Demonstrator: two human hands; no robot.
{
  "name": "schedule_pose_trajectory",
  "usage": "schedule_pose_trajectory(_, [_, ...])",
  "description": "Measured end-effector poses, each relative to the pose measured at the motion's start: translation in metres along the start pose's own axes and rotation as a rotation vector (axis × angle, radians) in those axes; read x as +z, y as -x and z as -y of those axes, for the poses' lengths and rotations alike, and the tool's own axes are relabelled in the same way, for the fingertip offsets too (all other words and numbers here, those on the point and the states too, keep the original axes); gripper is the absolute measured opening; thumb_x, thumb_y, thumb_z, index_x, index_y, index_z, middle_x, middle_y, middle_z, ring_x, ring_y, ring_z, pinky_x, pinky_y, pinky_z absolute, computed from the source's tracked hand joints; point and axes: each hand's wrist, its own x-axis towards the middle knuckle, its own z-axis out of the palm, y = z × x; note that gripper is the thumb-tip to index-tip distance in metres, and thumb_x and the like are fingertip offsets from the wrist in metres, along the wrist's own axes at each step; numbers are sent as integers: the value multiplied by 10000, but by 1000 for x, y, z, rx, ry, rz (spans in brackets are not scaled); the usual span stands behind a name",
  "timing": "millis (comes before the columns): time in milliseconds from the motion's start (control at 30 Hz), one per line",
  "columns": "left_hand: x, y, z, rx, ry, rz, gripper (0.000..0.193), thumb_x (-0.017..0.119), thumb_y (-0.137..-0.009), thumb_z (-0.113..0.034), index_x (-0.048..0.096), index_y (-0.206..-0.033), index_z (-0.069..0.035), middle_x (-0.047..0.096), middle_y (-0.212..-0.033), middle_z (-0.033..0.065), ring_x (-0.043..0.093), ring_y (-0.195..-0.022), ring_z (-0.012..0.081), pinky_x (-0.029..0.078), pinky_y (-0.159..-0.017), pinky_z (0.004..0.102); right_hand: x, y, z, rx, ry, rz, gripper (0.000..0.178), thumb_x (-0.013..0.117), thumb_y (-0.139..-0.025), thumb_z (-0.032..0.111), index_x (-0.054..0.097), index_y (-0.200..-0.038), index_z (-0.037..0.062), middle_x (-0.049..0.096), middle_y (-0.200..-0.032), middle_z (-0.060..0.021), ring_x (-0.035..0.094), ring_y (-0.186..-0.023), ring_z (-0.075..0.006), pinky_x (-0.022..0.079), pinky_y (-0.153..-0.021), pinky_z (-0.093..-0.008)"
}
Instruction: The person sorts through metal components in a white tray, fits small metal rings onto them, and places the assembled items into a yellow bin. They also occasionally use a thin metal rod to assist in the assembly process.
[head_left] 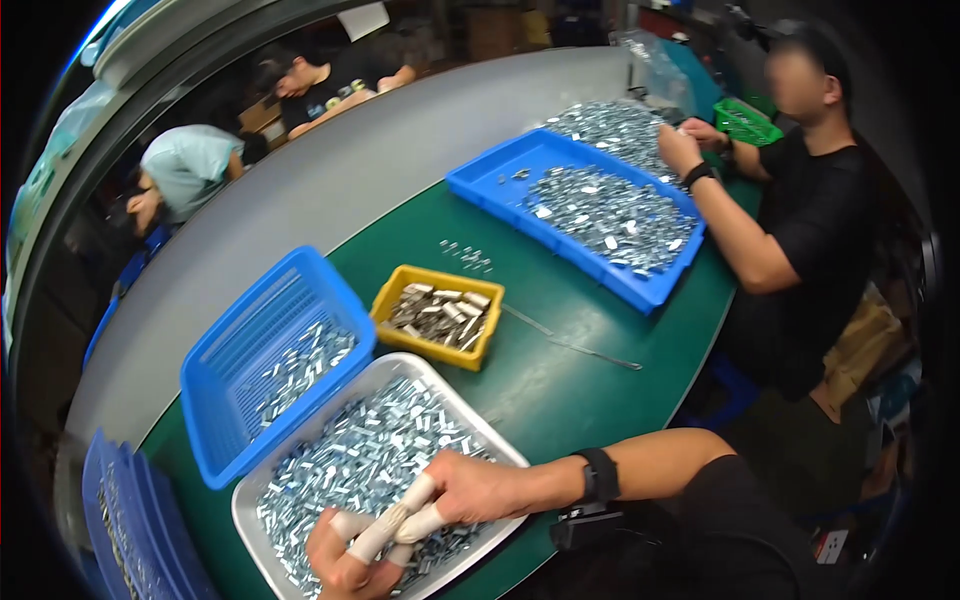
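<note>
Over a white tray (243,520) full of small shiny metal pieces (350,455), my two hands meet with their fingertips together. White coverings sleeve several of the fingers. My right hand (468,490), with a black band at the wrist, reaches in from the right, its thumb and fingers pinched. My left hand (350,562) comes up from the lower edge with its fingers bent in against the right fingertips. Anything between the fingertips is hidden by the fingers.
Beside the tray stand a blue basket (215,385) with some metal pieces and a yellow bin (440,350) of metal parts. Thin wire-like strips (590,352) lie on the green table (540,390). Across it, a person (810,200) works by a blue tray (560,245). Stacked blue baskets (140,530) stand left.
</note>
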Motion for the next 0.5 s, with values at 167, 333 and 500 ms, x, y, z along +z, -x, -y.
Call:
schedule_pose_trajectory(167, [0, 0, 1, -36, 17, 35, 410, 797, -662, 11, 736, -1058, -76, 610, -798, 96, 591, -686, 282, 485, -610, 376, -2, 4, 10, 75, -11, 40, 238, 742, -868, 137, 741, -1069, 10, 679, -771, 28, 536, -688, -27, 424, -589, -213])
schedule_pose_trajectory(333, [3, 0, 2, -14, 1, 2, 406, 798, -659, 18, 741, -1049, -78, 608, -788, 92, 586, -679, 274, 480, -601, 368, 1, -1, -5, -56, -66, 24, 216, 735, -878, 144, 750, -1060, 29, 667, -730, 28, 500, -612, -17, 390, -527, -214])
schedule_pose_trajectory(500, [2, -1, 0, -28, -13, 16, 399, 796, -657, 21, 746, -1040, -82, 609, -785, 82, 590, -685, 265, 479, -597, 365, -4, 2, -1, 76, -26, 45, 209, 729, -885, 153, 754, -1067, 53, 652, -700, 35, 452, -548, -14, 354, -479, -216])
